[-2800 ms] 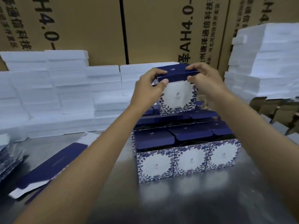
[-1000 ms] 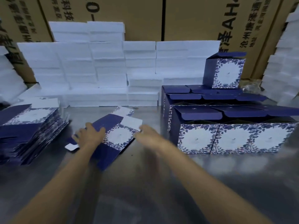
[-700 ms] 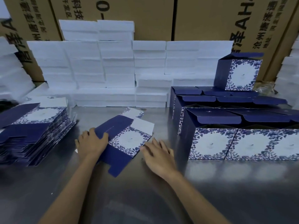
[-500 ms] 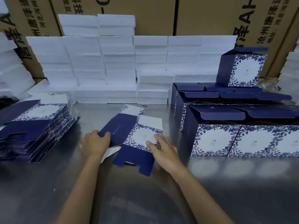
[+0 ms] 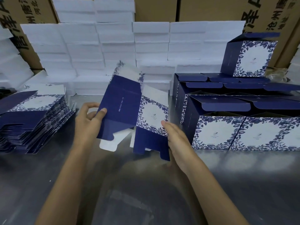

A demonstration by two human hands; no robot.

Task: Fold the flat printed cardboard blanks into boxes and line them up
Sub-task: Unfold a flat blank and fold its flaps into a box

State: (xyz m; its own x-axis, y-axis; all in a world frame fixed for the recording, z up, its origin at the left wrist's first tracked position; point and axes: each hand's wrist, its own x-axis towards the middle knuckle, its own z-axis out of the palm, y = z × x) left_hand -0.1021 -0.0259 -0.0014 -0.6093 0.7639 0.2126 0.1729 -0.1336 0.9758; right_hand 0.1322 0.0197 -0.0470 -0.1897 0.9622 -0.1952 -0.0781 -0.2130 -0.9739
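- A steel table (image 5: 146, 200) fills the lower half of the view, dull grey and reflective.
- Brown corrugated cartons (image 5: 155, 8) printed with black characters stand along the back.
- In front of them rise stacks of white foam slabs (image 5: 116, 46), reaching from the left edge across to the right.
- On the right of the table stand the folded boxes (image 5: 243, 132): navy sides, white faces framed with blue leaf print, top flaps raised. They sit touching one another in rows, and one more folded box (image 5: 250, 57) stands on top of the back row.
- At the left edge lies the pile of flat blanks (image 5: 30, 120), fanned and slightly uneven, with the same navy and floral print.
- The blank in hand (image 5: 129, 109) is held above the table's middle, between the pile and the rows. It is tilted, partly opened at its crease: one plain navy panel with a thin line of pale lettering, one white floral-bordered panel beside it, navy notched flaps hanging below and a pale flap sticking up.
- The left hand (image 5: 88, 120) pinches the navy panel's left edge, thumb on the front, the other fingers curled behind.
- The right hand (image 5: 177, 138) grips the floral panel's lower right corner, thumb on the printed face, fingers hidden behind the card.
- Both forearms reach up from the lower edge, converging on the blank.
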